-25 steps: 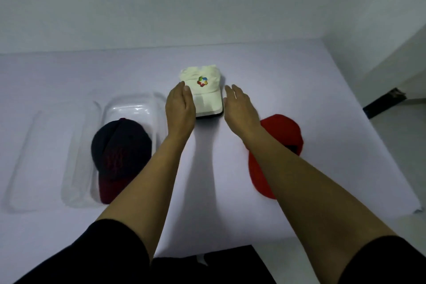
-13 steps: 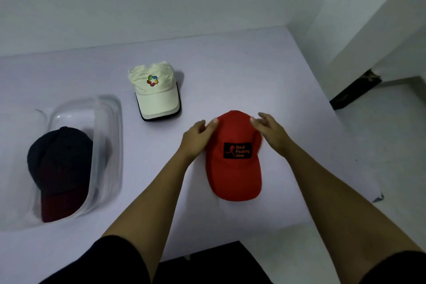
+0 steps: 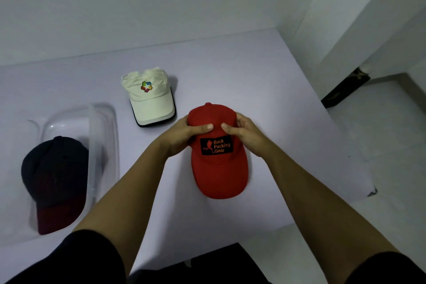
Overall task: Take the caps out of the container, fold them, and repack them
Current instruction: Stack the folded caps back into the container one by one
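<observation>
Gripping the red cap [image 3: 219, 163] by its crown, the left hand [image 3: 184, 136] and right hand [image 3: 245, 132] close on opposite sides, thumbs on top. Beyond the red cap lies the white cap [image 3: 149, 97]; left of it, the container [image 3: 103, 145] holds the dark cap [image 3: 54, 177].

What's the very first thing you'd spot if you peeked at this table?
The bright red cap near the middle of the table stands out first, with a left hand and a right hand gripping its crown from either side. Behind it to the left lies a cream cap with a colourful logo. At far left, a dark navy cap sits in a clear plastic container.
</observation>
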The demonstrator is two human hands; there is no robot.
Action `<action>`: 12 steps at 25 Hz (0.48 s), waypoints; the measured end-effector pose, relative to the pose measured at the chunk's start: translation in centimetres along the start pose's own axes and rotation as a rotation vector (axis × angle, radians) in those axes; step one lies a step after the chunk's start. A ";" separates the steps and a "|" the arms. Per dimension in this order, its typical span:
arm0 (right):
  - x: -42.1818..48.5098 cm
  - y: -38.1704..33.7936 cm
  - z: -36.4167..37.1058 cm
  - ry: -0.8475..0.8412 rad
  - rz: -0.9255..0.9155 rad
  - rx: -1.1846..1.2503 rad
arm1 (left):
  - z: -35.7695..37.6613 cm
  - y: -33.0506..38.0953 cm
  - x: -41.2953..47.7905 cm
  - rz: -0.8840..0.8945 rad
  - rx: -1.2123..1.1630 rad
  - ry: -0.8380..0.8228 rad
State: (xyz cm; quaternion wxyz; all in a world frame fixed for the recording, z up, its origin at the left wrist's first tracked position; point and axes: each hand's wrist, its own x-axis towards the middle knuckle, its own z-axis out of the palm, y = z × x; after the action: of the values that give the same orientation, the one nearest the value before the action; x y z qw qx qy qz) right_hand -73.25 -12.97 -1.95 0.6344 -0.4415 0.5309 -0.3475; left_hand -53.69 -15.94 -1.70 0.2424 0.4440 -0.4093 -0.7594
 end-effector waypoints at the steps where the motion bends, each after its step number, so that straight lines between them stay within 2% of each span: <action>1: 0.2 -0.5 0.7 0.003 -0.018 0.007 | -0.5 0.7 -0.5 -0.012 -0.002 -0.002; 7: 1.0 -4.4 7.0 0.015 -0.138 0.019 | -5.1 4.2 -4.5 0.087 -0.013 0.040; 12: 1.6 -6.0 15.0 -0.064 -0.199 -0.010 | -12.0 6.5 -10.0 0.074 0.111 0.077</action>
State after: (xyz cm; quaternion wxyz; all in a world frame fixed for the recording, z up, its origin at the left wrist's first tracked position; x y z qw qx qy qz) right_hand -58.04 -13.73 3.71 0.6111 -0.5060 0.4655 -0.3921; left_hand -38.37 -17.08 5.25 0.2610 0.4702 -0.4575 -0.7082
